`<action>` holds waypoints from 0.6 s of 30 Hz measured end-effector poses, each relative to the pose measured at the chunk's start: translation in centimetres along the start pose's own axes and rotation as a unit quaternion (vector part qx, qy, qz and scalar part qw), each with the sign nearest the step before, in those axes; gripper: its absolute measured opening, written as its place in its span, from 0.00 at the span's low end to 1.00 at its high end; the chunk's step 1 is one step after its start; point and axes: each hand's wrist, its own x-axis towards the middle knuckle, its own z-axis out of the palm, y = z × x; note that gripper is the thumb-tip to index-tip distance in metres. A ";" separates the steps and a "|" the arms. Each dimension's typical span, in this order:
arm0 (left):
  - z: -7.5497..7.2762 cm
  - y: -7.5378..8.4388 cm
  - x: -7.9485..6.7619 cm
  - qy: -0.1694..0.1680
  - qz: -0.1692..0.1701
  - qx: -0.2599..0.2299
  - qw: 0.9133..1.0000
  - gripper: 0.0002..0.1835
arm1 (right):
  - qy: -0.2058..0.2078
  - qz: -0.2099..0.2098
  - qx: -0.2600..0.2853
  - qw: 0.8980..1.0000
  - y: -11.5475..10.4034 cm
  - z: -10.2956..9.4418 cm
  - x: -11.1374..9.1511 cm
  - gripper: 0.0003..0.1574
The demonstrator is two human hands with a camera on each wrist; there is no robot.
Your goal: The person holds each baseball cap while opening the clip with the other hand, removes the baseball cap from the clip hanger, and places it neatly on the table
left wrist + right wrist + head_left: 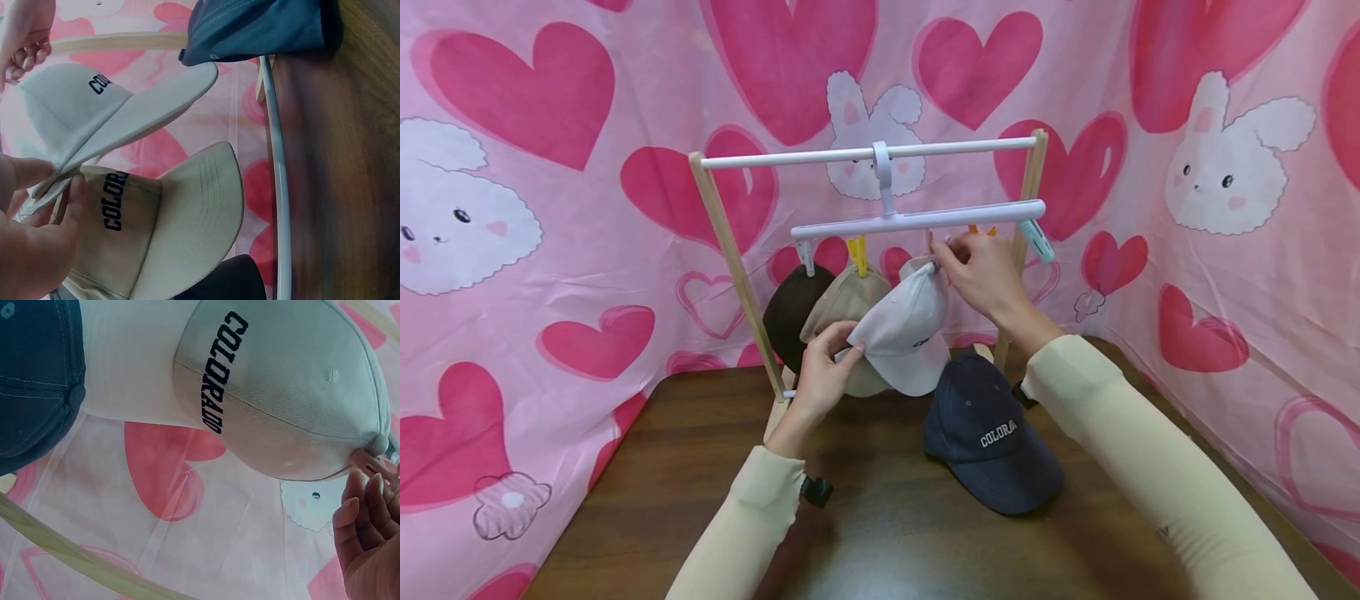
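Note:
A white baseball cap (906, 312) with dark lettering hangs tilted below the lilac hanger (917, 221). My left hand (822, 373) pinches the lower rim of this cap between thumb and fingers. At the cap's top button, my right hand (983, 271) pinches a pink clip (364, 460), partly hidden by the fingers. A beige cap (125, 206) hangs just behind the white one from a yellow clip (858, 255). Farther left, a dark brown cap (790, 312) hangs from a grey clip (806, 257). The navy cap (981, 417) rests on the table.
The hanger hooks over the white bar (790, 158) of a wooden-legged rack (730, 242) standing on the brown table (865, 508). An orange clip (973, 228) and a light blue clip (1036, 240) hang at the hanger's right. Pink cloth with hearts and rabbits surrounds the table.

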 end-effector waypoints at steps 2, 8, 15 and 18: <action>0.0 0.0 0.0 -0.001 0.001 -0.002 1.000 0.13 | -0.001 0.007 -0.003 1.000 -0.2 0.1 0.2 0.24; -0.2 0.2 -0.1 -0.003 -0.008 -0.004 1.000 0.13 | 0.014 0.006 -0.049 0.999 -0.9 0.6 0.8 0.26; -0.3 0.3 -0.3 -0.009 -0.004 -0.023 1.000 0.12 | 0.045 0.009 -0.111 0.993 -1.3 1.3 1.0 0.30; -0.3 0.3 -0.3 -0.010 -0.004 -0.024 1.000 0.12 | 0.058 0.007 -0.133 0.989 -1.5 1.5 1.1 0.30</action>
